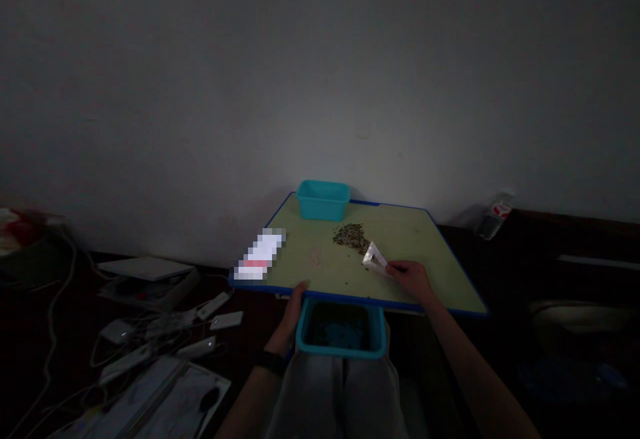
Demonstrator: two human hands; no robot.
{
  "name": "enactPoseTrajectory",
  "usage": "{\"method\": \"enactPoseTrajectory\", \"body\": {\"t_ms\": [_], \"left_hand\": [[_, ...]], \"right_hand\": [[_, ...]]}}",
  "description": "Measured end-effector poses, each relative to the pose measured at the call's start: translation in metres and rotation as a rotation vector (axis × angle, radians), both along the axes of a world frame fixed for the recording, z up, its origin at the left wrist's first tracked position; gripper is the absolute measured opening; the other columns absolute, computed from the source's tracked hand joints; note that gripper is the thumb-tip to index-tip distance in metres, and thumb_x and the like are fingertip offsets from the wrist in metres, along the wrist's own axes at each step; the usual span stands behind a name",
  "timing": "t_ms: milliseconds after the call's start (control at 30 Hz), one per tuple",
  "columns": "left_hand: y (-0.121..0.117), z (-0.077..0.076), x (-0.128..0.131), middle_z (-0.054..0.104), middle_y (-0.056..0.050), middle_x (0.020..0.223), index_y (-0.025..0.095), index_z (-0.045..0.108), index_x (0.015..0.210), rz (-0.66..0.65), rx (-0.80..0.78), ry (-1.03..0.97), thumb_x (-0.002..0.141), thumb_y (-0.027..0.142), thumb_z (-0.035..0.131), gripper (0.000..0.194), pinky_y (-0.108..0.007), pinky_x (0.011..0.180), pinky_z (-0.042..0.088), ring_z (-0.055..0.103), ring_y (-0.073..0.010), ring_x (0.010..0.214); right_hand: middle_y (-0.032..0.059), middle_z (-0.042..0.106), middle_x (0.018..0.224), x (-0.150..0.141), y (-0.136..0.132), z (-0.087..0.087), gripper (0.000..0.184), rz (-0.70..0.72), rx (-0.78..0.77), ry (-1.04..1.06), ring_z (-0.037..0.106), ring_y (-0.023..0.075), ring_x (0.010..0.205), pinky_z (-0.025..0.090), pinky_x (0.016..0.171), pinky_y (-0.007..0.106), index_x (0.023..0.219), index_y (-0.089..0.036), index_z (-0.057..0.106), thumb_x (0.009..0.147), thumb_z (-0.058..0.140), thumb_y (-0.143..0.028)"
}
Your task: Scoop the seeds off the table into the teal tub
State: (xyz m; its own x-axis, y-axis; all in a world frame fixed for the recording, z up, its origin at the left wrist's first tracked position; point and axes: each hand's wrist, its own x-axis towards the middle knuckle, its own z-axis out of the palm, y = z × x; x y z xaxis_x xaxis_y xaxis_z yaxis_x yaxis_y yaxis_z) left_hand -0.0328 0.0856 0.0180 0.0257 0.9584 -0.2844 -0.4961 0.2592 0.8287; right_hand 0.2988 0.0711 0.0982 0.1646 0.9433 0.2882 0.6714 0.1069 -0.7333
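Note:
My right hand point(413, 279) pinches a pale, shiny, wedge-shaped scraper-like piece point(375, 259) over the small table point(400, 225). Its wide end lies beside a pile of dark and light seeds or beans point(351, 235). Fewer pale grains point(315, 257) lie left of that pile. My left hand point(294, 309) is at the table's front edge, thumb over the blue rim and the other fingers mostly hidden. Close beside it, a blue plastic container point(341, 351) rests on my lap under the edge, with dark contents inside. Another blue container point(324, 202) stands at the table's back.
A blurred-out bright phone-like rectangle point(260, 257) lies on the table's left side. Power strips and cables point(195, 322) are spread at the left, near papers point(165, 399) and a white box point(147, 269). A plastic bottle point(495, 217) leans by the wall at the right.

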Motion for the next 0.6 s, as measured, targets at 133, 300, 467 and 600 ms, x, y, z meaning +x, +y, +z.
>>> {"method": "enactPoseTrajectory", "body": {"t_ms": [133,300,467,600], "left_hand": [[-0.004,0.007,0.001,0.081,-0.008,0.105,0.016,0.073,0.109,-0.007,-0.013,-0.016,0.090,0.042,0.061,0.035,-0.042,0.110,0.048,0.072,-0.0264,0.109],[-0.006,0.012,0.000,0.081,-0.007,0.103,0.017,0.074,0.106,0.013,-0.019,-0.020,0.090,0.041,0.061,0.031,-0.041,0.110,0.047,0.072,-0.0259,0.109],[-0.005,0.010,0.001,0.081,-0.006,0.102,0.017,0.074,0.106,0.022,-0.020,-0.027,0.090,0.039,0.062,0.030,-0.042,0.113,0.045,0.072,-0.0258,0.110],[-0.007,0.012,0.001,0.081,-0.007,0.106,0.017,0.074,0.107,0.007,-0.016,-0.031,0.090,0.040,0.062,0.031,-0.043,0.114,0.044,0.070,-0.0268,0.115]], "right_hand": [[0.0073,0.081,0.093,0.000,0.003,-0.002,0.028,0.019,-0.024,-0.037,0.076,0.0285,0.083,0.059,0.077,0.038,0.095,-0.022,0.083,0.084,0.065,-0.040],[0.0078,0.081,0.094,-0.007,0.015,-0.006,0.028,0.001,-0.028,-0.105,0.076,0.0272,0.084,0.057,0.077,0.035,0.097,-0.021,0.083,0.087,0.064,-0.039],[0.0067,0.081,0.099,-0.024,0.030,-0.004,0.026,-0.032,-0.019,-0.194,0.076,0.0264,0.086,0.056,0.078,0.033,0.100,-0.024,0.083,0.090,0.063,-0.037],[0.0060,0.081,0.096,-0.036,0.041,0.002,0.024,-0.015,0.014,-0.226,0.075,0.0246,0.083,0.053,0.075,0.030,0.098,-0.024,0.083,0.091,0.063,-0.036]]}}
